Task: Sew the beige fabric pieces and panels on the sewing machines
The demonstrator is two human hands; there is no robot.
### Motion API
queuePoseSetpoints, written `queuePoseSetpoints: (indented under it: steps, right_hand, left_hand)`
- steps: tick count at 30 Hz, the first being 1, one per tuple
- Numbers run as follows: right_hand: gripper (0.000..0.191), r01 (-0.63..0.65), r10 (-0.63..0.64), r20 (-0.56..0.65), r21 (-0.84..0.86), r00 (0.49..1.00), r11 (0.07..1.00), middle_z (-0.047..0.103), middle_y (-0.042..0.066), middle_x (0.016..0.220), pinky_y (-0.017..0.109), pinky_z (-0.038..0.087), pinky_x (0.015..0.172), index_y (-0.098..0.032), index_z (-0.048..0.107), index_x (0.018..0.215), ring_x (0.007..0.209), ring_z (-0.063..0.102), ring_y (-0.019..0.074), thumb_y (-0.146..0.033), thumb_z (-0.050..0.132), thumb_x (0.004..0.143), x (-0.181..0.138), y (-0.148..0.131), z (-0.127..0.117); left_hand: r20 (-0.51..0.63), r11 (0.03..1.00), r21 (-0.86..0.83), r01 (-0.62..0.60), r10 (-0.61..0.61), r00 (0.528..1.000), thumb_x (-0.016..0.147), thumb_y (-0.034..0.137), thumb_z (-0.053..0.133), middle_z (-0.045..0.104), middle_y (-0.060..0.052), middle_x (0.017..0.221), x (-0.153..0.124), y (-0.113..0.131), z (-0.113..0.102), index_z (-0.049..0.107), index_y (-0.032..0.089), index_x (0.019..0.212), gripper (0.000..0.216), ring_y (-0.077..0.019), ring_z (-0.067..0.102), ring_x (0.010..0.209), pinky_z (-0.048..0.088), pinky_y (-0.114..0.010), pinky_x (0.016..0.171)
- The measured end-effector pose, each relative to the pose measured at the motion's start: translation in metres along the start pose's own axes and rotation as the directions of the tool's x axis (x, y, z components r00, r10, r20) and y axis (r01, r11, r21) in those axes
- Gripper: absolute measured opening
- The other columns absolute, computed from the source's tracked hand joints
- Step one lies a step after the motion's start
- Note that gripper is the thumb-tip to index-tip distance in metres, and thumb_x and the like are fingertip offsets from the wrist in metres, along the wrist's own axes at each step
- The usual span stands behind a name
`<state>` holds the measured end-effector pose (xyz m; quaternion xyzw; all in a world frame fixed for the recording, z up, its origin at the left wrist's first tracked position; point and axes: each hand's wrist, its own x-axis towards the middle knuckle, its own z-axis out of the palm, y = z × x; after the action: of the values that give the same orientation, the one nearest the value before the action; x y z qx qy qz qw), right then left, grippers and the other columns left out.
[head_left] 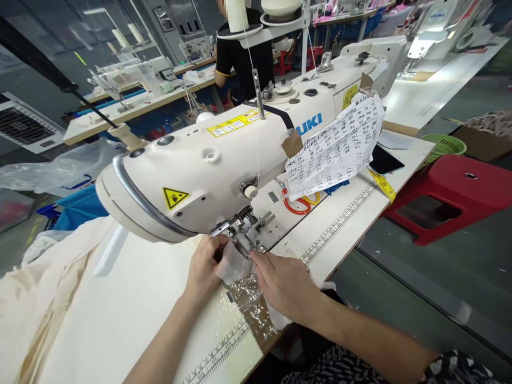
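A white sewing machine (192, 170) stands across the table, and both my hands are at its needle end. My left hand (206, 261) has its fingers curled beside the presser foot (240, 242), closed on the edge of a thin white fabric (234, 266). On the other side, my right hand (286, 285) pinches the same fabric close to the foot, its fingertips nearly at the metal parts. Some of the fabric hangs below my right hand at the table edge. The needle tip is hidden among the metal parts.
Orange-handled scissors (296, 205) lie behind the needle area, near a handwritten paper sheet (336, 146) fixed to the machine. A yellow measuring tape (383, 186) hangs at the table edge. To the right stands a red stool (452, 192). Cream fabric (52, 288) lies left; a person (248, 64) is behind.
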<state>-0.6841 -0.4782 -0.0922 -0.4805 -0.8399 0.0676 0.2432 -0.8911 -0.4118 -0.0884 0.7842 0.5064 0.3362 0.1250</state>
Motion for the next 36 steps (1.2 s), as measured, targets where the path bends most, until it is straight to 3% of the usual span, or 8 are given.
queuePoseSetpoints:
  steps: [12, 16, 21, 24, 28, 32, 36]
  right_hand:
    - [0.033, -0.032, 0.032, 0.084, -0.004, 0.996, 0.999, 0.072, 0.012, 0.104, 0.032, 0.053, 0.058, -0.007, 0.049, 0.134, 0.084, 0.069, 0.0229, -0.012, 0.045, 0.101, 0.001, -0.002, -0.006]
    - [0.032, -0.031, 0.031, 0.069, -0.01, 0.997, 0.999, 0.073, 0.011, 0.101, 0.033, 0.051, 0.055, -0.007, 0.05, 0.132, 0.08, 0.069, 0.0235, -0.013, 0.044, 0.102, 0.003, -0.003, -0.004]
    - [0.035, -0.066, 0.067, 0.034, -0.032, 0.997, 0.997, 0.073, 0.012, 0.097, 0.034, 0.047, 0.054, -0.006, 0.047, 0.135, 0.074, 0.069, 0.0248, -0.013, 0.044, 0.101, -0.003, -0.004, -0.007]
    - [0.028, -0.126, 0.123, 0.031, 0.143, 0.992, 0.982, 0.072, 0.008, 0.094, 0.032, 0.043, 0.055, -0.013, 0.051, 0.127, 0.072, 0.068, 0.0223, -0.013, 0.042, 0.1, -0.027, -0.007, -0.021]
    - [0.019, -0.164, 0.1, 0.172, 0.413, 0.98, 0.896, 0.064, 0.0, 0.079, 0.029, 0.039, 0.056, -0.022, 0.05, 0.102, 0.065, 0.062, 0.0178, -0.012, 0.034, 0.097, -0.075, -0.008, -0.044]
    - [0.022, -0.179, 0.081, 0.234, 0.434, 0.969, 0.883, 0.061, 0.0, 0.081, 0.029, 0.038, 0.059, -0.023, 0.046, 0.102, 0.066, 0.059, 0.0172, -0.012, 0.028, 0.1, -0.105, -0.003, -0.05]
    - [0.02, -0.216, 0.098, 0.272, 0.448, 0.957, 0.867, 0.059, -0.001, 0.081, 0.028, 0.039, 0.061, -0.023, 0.045, 0.101, 0.067, 0.058, 0.0173, -0.016, 0.026, 0.103, -0.11, 0.004, -0.046]
  left_hand:
    - [-0.022, 0.978, 0.11, -0.176, 0.18, 0.983, 0.097, 0.03, 0.053, 0.068, -0.004, 0.093, -0.004, -0.007, -0.003, 0.058, 0.022, 0.092, 0.012, -0.0181, 0.066, 0.086, 0.053, -0.029, 0.071]
    - [-0.025, 0.922, 0.193, -0.336, 0.347, 0.937, 0.099, 0.019, 0.051, 0.067, -0.005, 0.094, -0.002, -0.003, -0.003, 0.057, 0.021, 0.097, 0.007, -0.0181, 0.065, 0.087, 0.053, -0.03, 0.073]
    - [0.083, 0.849, 0.25, -0.467, 0.461, 0.883, 0.098, 0.009, 0.049, 0.065, -0.008, 0.1, 0.0, 0.005, -0.008, 0.057, 0.018, 0.104, 0.013, -0.0198, 0.062, 0.093, 0.055, -0.033, 0.079]
    - [0.154, 0.851, 0.18, -0.493, 0.47, 0.869, 0.096, 0.004, 0.044, 0.062, -0.011, 0.108, -0.002, 0.01, -0.015, 0.056, 0.015, 0.112, 0.024, -0.0204, 0.06, 0.099, 0.057, -0.034, 0.082]
    - [0.232, 0.829, 0.259, -0.496, 0.445, 0.865, 0.093, -0.002, 0.036, 0.059, -0.014, 0.112, -0.009, 0.019, -0.016, 0.057, 0.011, 0.117, 0.034, -0.0236, 0.058, 0.1, 0.059, -0.039, 0.081]
    - [0.215, 0.801, 0.439, -0.407, 0.346, 0.913, 0.086, -0.007, 0.036, 0.059, -0.018, 0.114, -0.019, 0.034, -0.003, 0.061, 0.005, 0.112, 0.037, -0.0275, 0.056, 0.098, 0.061, -0.043, 0.081]
    - [0.18, 0.788, 0.534, -0.305, 0.246, 0.952, 0.089, -0.004, 0.039, 0.06, -0.02, 0.121, -0.03, 0.045, 0.008, 0.059, 0.001, 0.12, 0.037, -0.0314, 0.054, 0.11, 0.06, -0.046, 0.088]
